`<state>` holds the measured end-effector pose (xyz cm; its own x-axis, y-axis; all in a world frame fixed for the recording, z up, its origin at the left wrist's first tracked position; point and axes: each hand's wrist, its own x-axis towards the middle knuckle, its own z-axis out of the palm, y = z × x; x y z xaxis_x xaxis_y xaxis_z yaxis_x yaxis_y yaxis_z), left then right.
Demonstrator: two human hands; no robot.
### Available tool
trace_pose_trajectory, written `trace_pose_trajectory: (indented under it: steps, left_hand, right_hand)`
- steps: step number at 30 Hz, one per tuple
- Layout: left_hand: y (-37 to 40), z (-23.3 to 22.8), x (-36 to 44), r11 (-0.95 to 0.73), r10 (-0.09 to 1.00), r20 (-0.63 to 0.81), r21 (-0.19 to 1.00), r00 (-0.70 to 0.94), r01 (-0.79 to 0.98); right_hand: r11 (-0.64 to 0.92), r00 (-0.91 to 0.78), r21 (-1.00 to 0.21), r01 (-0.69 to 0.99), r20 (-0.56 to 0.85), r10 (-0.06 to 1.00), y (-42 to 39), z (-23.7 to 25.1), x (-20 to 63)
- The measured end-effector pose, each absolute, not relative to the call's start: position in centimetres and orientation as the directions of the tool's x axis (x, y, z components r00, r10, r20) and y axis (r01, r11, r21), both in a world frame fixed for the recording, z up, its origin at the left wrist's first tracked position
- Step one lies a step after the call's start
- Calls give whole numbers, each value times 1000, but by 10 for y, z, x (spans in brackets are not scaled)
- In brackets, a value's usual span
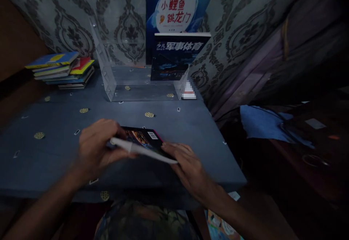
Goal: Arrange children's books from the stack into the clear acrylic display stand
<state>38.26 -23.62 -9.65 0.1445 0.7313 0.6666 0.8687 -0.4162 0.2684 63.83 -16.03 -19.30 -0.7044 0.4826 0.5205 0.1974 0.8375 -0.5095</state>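
Barcoded dark book [144, 142] gripped by left hand [99, 149] and right hand [188, 165], title unreadable.

A dim room in a home, by the look of it: patterned damask wallpaper [68, 18] beyond the hands [98, 149], a cloth-covered worktop [54, 149] under them, children's books [64, 69] stacked far left, a clear acrylic book stand [109, 76] straight ahead against the wall.

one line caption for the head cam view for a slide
Both hands, left hand and right hand, hold a dark book over a blue table facing a clear acrylic stand.
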Motion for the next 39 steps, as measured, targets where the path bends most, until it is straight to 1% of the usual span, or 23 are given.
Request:
trace_pose_trajectory:
  steps: [1,3,4,5,6,7,9,11,13,15,17,20,22,26,27,28,30,32,35,37,39]
  left_hand:
    - [-224,-88,382,-441,690,706,236,159,866]
    - [-198,-74,381,-462,621,774,238,120,854]
    - [-183,-68,380,-460,615,784,270,84,846]
    - [-168,-64,378,-452,636,771,329,41,829]
    - [-152,-62,377,-456,644,765,375,8,807]
    - [-137,-61,375,-455,676,737,414,3,788]
    - [-107,-67,370,-426,773,633,474,39,771]
    - [-82,-83,364,-374,876,473,539,96,755]
    - [-63,-106,360,-317,934,328,570,143,758]
    - [-52,-132,358,-273,960,219,589,175,760]
    - [-45,-154,358,-247,968,176,568,178,785]
    - [-41,-175,357,-250,965,204,538,163,805]
    - [-43,-182,354,-249,960,245,523,135,815]
    - [-66,-189,343,-240,944,318,479,88,844]
    - [-75,-191,340,-237,940,330,452,86,860]
    - [-85,-194,338,-234,934,346,398,91,887]
    - [-106,-200,335,-211,931,348,277,107,937]
    - [-122,-205,334,-190,933,341,207,111,960]
    - [-134,-211,335,-181,934,340,191,108,965]
    - [-136,-214,336,-162,936,338,176,95,971]
    - [-136,-216,337,-133,939,336,146,77,980]
  right_hand:
    - [791,-661,-584,180,524,537,-159,-189,634]
    - [642,-589,-748,169,446,674,-159,-179,625]
    - [553,-560,-819,153,389,731,-160,-174,620]
    - [466,-538,-876,124,335,773,-160,-171,615]
    - [388,-522,-918,80,293,801,-161,-168,609]
    - [316,-513,-948,32,255,819,-161,-166,604]
    - [180,-503,-982,-50,180,845,-161,-166,594]
    - [39,-508,-994,-101,86,857,-160,-172,586]
    - [-70,-525,-989,-129,8,851,-157,-181,582]
    - [-123,-542,-985,-121,-38,840,-154,-191,580]
    - [-160,-554,-982,-99,-79,829,-151,-201,579]
    - [-208,-592,-975,-81,-121,797,-143,-213,583]
    - [-190,-600,-981,-30,-135,788,-135,-217,589]
    - [-21,-550,-984,177,-117,827,-118,-215,610]
    - [53,-543,-971,233,-85,835,-114,-213,614]
    - [148,-536,-947,287,-31,844,-111,-209,618]
    - [359,-535,-850,385,111,838,-108,-202,621]
    - [529,-570,-736,422,238,786,-106,-195,615]
    - [694,-685,-638,334,341,643,-104,-192,590]
    - [771,-764,-576,273,357,537,-100,-194,567]
    - [814,-824,-520,258,321,467,-93,-199,542]
